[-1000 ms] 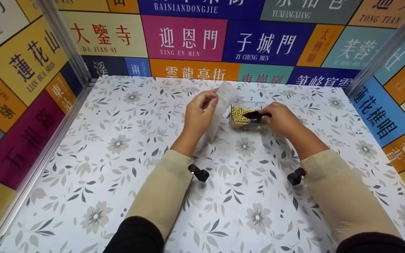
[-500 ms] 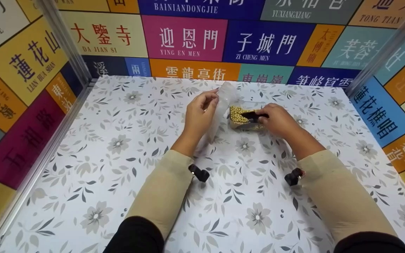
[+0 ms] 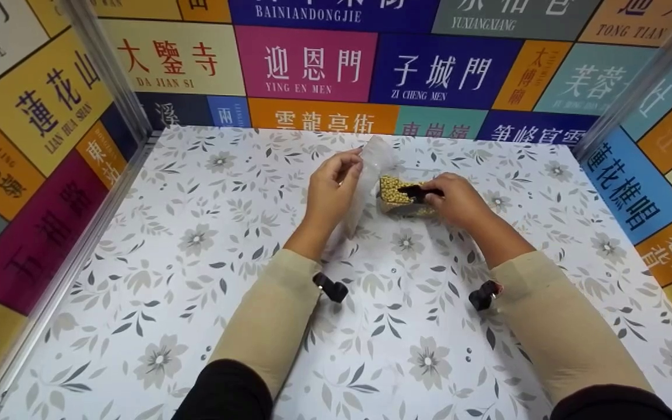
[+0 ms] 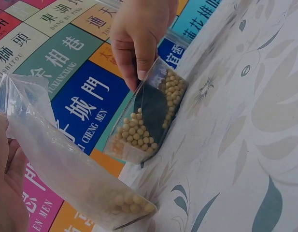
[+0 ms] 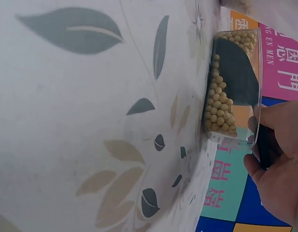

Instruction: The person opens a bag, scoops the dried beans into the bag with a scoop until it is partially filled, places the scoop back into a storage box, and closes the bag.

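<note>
My left hand (image 3: 333, 184) pinches the top of a frosted plastic zip bag (image 3: 365, 181) and holds it upright. A small heap of soybeans (image 4: 132, 202) lies in the bag's bottom corner. Right beside the bag is a clear rectangular container (image 3: 397, 207) part-filled with soybeans (image 5: 219, 108). My right hand (image 3: 455, 198) grips the handle of a black scoop (image 3: 415, 192). In the right wrist view the scoop's blade (image 5: 235, 67) shows through the container wall, sunk among the soybeans.
A white tablecloth (image 3: 242, 326) with grey leaves and flowers covers the table. Colourful sign-printed panels (image 3: 307, 64) stand along the back and both sides, with metal posts (image 3: 108, 64) at the corners.
My right hand has moved slightly left with the scoop, and the container has shifted a little left towards the bag. My left hand and the bag stay in place.
</note>
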Available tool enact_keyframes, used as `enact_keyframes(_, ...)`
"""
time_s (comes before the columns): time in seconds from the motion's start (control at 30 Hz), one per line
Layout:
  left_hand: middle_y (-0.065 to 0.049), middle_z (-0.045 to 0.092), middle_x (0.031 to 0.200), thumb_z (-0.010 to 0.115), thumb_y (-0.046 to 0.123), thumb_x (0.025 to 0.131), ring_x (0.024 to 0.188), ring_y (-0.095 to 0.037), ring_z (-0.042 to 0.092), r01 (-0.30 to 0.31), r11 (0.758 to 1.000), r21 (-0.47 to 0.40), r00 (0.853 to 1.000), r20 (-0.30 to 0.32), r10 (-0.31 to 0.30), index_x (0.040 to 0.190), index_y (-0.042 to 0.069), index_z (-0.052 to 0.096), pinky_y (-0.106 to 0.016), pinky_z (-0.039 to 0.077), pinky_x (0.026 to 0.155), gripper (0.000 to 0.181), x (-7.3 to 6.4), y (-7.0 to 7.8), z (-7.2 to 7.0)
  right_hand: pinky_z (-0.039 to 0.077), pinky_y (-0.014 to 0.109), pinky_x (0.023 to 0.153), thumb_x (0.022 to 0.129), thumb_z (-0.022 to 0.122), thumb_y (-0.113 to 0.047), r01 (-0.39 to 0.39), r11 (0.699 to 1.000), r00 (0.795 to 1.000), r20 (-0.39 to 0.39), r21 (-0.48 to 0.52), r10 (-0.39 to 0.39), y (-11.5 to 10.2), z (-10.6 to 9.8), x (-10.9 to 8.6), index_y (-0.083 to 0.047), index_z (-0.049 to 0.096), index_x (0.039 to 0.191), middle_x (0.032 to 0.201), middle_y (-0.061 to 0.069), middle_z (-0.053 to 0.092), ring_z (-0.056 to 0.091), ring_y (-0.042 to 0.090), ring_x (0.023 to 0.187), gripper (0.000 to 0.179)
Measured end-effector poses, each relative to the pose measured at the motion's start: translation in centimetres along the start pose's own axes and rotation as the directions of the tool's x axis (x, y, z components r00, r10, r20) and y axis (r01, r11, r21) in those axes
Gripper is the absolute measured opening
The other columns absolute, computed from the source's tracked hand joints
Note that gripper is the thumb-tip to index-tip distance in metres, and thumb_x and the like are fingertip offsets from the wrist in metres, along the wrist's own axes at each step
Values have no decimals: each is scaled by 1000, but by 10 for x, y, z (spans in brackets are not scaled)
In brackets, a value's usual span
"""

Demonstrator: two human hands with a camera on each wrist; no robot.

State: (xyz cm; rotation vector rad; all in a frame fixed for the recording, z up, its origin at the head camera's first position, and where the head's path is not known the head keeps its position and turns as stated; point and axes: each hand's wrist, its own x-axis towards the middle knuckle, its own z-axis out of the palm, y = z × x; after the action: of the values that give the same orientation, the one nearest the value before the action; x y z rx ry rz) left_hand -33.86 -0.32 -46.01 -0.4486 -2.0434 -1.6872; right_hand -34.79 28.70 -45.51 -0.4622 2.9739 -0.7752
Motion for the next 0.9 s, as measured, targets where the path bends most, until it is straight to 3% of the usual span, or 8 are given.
enact_keyframes(0.17, -3, 77, 132, 67, 21, 107, 112, -12, 73, -22, 999, 36, 1000, 1, 22, 112, 9, 75, -20, 60, 97, 15, 0, 0, 0, 46, 58, 118, 112, 55, -14, -57, 996, 998, -34, 66, 60, 2, -2, -5, -2, 64, 143, 145, 22, 58, 55, 41, 137, 35)
enact_keyframes(0.43, -3, 77, 132, 68, 17, 106, 114, -12, 72, -1, 1000, 10, 1000, -5, 1, 112, 9, 75, -20, 59, 100, 13, 0, 0, 0, 43, 57, 121, 113, 55, -21, -126, 972, 987, -75, 198, 143, 10, -10, -12, -7, 63, 146, 152, 22, 55, 51, 41, 143, 37)
enact_keyframes(0.77, -2, 77, 133, 69, 17, 106, 116, -12, 73, -9, 1000, -14, 1000, -6, 9, 111, 9, 76, -20, 60, 101, 11, 0, -2, 1, 47, 47, 117, 113, 54, -29, -220, 867, 965, -32, 448, 261, 10, -21, -16, -11, 57, 153, 155, 17, 57, 54, 31, 143, 44)
enact_keyframes(0.9, -2, 77, 132, 69, 16, 106, 115, -12, 73, -13, 1000, -9, 1000, -9, 13, 111, 9, 76, -20, 60, 101, 11, 0, -2, 1, 48, 44, 118, 113, 55, -33, -225, 857, 959, -50, 465, 279, 6, -30, -15, -14, 58, 153, 154, 15, 57, 54, 28, 142, 45)
